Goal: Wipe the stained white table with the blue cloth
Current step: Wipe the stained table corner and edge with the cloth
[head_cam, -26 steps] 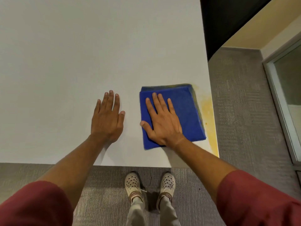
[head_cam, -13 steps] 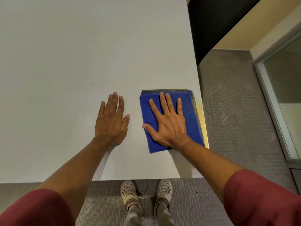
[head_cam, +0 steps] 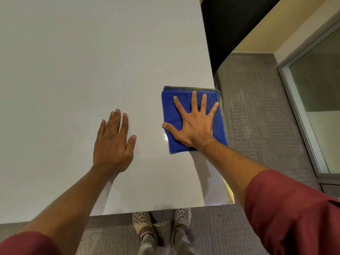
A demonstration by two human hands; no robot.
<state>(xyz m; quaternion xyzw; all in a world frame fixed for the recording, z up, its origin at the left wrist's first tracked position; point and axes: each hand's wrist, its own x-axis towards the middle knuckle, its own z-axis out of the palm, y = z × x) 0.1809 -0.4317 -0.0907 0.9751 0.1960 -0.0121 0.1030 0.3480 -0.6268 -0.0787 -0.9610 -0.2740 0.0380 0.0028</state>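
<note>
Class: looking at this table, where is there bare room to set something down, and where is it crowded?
The white table is bare across its far half and its whole left side, beyond the left hand. A narrow bare strip lies between that hand and the blue cloth. The right edge is crowded: the right hand presses the cloth there.

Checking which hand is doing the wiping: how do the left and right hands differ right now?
The right hand lies on the folded blue cloth at the table's right edge; the left hand rests on the bare white table. The right hand's fingers are spread wide; the left hand's lie close together. Both are flat, palm down, gripping nothing.
</note>
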